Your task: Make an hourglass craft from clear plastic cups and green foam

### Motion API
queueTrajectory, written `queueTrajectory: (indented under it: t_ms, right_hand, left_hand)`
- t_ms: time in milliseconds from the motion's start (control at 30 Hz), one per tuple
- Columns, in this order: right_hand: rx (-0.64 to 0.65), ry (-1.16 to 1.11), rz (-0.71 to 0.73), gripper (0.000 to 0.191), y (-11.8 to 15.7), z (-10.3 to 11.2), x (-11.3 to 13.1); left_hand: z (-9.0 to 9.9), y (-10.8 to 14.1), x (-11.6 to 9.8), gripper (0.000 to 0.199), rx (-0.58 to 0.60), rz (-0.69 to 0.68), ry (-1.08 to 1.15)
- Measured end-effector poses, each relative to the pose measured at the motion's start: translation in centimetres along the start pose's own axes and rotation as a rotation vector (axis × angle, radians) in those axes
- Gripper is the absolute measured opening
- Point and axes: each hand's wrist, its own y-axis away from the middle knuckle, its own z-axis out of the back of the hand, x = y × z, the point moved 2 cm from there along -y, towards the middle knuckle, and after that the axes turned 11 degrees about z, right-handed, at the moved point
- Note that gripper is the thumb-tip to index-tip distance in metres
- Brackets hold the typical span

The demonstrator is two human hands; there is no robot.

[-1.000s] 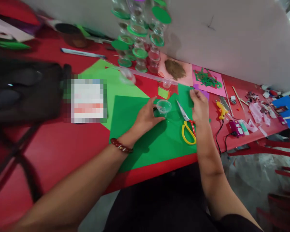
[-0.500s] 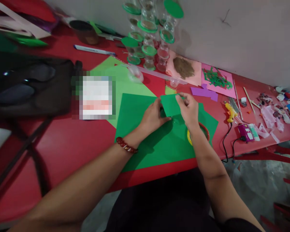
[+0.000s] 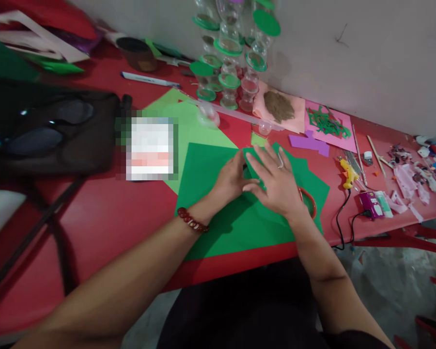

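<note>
Over a large dark green sheet (image 3: 218,237), both hands are close together. My left hand (image 3: 230,179) is curled with its thumb stretched toward the right hand. Its fingers close around something near the small green piece (image 3: 247,152), but what lies inside the grasp is hidden. My right hand (image 3: 276,182) has its fingers spread, palm down, covering most of that small green piece. Beside the right wrist, a red rounded loop (image 3: 308,201) is partly hidden, and I cannot tell what it belongs to.
Stacked clear cups with green discs (image 3: 228,80) stand by the wall. A yellow glue gun (image 3: 347,174), purple power outlet (image 3: 372,206) and pink scraps (image 3: 405,179) lie right. Left are a black bag (image 3: 101,131), pen (image 3: 150,79) and light green sheet (image 3: 181,121).
My right hand has let go of the small green piece's upper edge and spread flat over it. The left hand has barely moved. The view has shifted slightly.
</note>
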Motion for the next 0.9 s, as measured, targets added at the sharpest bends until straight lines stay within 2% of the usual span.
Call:
queueTrajectory:
  t_ms: [67, 133, 267, 400, 600, 733, 833, 900]
  right_hand:
    - [0.145, 0.03, 0.008, 0.067, 0.2, 0.1, 0.9]
    - [0.194, 0.037, -0.004, 0.073, 0.3, 0.2, 1.2]
    - [0.183, 0.029, -0.01, 0.083, 0.0, 0.3, 0.6]
    - [0.207, 0.023, -0.016, 0.083, 0.1, 0.0, 0.3]
    - [0.263, 0.047, 0.023, 0.096, 0.1, -0.3, 0.2]
    - [0.251, 0.07, 0.016, 0.107, 0.1, -0.5, 0.0]
    - [0.256, 0.036, 0.022, 0.105, 0.2, -0.6, -0.2]
    - [0.202, -0.018, -0.005, 0.102, 0.2, -0.5, -0.5]
  left_hand:
    - [0.0, 0.0, 0.1, 0.054, 0.016, -0.001, 0.005]
    - [0.1, -0.1, 0.3, 0.051, 0.022, -0.006, 0.012]
    - [0.0, -0.1, 0.6, 0.056, 0.023, -0.05, 0.052]
    - [-0.1, -0.1, 0.8, 0.054, -0.013, -0.021, 0.014]
    - [0.0, 0.2, 0.4, 0.053, -0.011, -0.011, -0.021]
    - [-0.1, 0.2, 0.5, 0.053, -0.019, -0.014, -0.005]
    - [-0.1, 0.1, 0.5, 0.054, -0.039, -0.018, -0.009]
    - [0.0, 0.1, 0.5, 0.057, -0.039, 0.001, 0.013]
